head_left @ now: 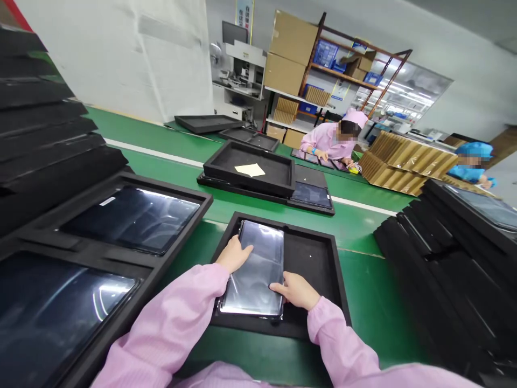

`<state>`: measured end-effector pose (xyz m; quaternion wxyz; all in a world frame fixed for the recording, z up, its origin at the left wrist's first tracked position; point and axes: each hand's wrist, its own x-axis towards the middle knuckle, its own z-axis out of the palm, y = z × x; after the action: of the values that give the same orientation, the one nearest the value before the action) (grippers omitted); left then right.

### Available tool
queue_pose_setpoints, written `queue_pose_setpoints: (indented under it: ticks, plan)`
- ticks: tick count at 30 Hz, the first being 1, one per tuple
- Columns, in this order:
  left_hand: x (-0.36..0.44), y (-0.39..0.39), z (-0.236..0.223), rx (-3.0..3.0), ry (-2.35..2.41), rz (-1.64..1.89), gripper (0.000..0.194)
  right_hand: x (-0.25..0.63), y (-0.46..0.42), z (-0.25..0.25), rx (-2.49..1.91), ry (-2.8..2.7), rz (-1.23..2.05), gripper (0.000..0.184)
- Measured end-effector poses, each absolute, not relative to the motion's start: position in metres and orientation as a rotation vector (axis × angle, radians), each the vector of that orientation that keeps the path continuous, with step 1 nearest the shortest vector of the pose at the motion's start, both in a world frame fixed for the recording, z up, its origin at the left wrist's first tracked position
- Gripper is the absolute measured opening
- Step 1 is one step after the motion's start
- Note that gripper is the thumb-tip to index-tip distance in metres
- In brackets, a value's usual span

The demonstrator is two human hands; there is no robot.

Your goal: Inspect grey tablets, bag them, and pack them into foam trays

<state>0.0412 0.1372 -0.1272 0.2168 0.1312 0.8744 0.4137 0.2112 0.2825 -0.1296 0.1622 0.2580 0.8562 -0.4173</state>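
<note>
Between my hands is a tablet-sized screen panel (258, 275) with a glossy, film-covered face. It is over the left part of a black foam tray (319, 258) on the green bench. My left hand (235, 254) grips the panel's left edge near the top, thumb on the face. Lower on the right edge, my right hand (297, 290) holds it with the thumb on top. The fingers under the panel are hidden. Whether the panel touches the tray floor I cannot tell.
At left, a tray holds dark screen panels (137, 218) beside a tall stack of black trays (40, 118). More stacked trays (452, 269) stand at right. Ahead, a tray carries a yellow paper (250, 170). Co-workers in pink (329, 140) and blue (468, 170) sit beyond, near cardboard dividers (407, 161).
</note>
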Motion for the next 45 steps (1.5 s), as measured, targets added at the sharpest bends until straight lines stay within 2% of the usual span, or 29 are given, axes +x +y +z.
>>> queue_pose_setpoints:
  ticks: [2,6,10,15,20,22,26,30,34,37,40,42,45]
  plan:
    - [0.04,0.139,-0.125,0.294,2.377,1.148,0.062,0.208,0.282,-0.125,0.703,2.449,-1.109,0.022]
    - [0.033,0.146,-0.119,0.224,2.266,1.296,0.065,0.203,0.279,-0.121,0.665,2.494,-1.016,0.028]
    - [0.031,0.153,-0.11,0.201,2.1,1.483,0.054,0.204,0.283,-0.12,0.609,2.481,-1.094,0.03]
    - [0.049,0.149,-0.086,0.351,1.897,1.677,0.05,0.206,0.302,-0.115,0.712,2.645,-1.321,0.025]
    - [0.066,0.145,-0.066,0.766,1.659,1.922,0.047,0.207,0.315,-0.111,0.856,2.899,-1.719,0.052]
    - [0.064,0.149,-0.066,0.868,1.655,2.029,0.054,0.208,0.309,-0.113,0.943,2.969,-1.856,0.056]
    - [0.06,0.156,-0.078,0.813,1.71,2.209,0.065,0.209,0.288,-0.111,1.022,3.02,-2.027,0.043]
    - [0.071,0.16,-0.087,0.622,1.91,2.268,0.044,0.204,0.272,-0.098,0.99,3.04,-2.14,0.033]
    - [0.071,0.177,-0.073,0.38,2.056,2.389,0.033,0.196,0.252,-0.081,0.929,3.067,-2.226,0.036]
    - [0.053,0.192,-0.051,0.548,1.963,2.455,0.037,0.199,0.234,-0.061,0.671,3.134,-2.179,0.04]
    - [0.035,0.204,-0.033,0.936,1.749,2.343,0.041,0.208,0.227,-0.033,0.352,3.171,-1.871,0.056]
    - [0.027,0.211,-0.029,1.123,1.658,2.211,0.044,0.214,0.232,-0.016,0.288,3.081,-1.682,0.064]
    - [0.02,0.221,-0.032,1.213,1.593,2.094,0.047,0.216,0.245,-0.005,0.318,2.976,-1.621,0.061]
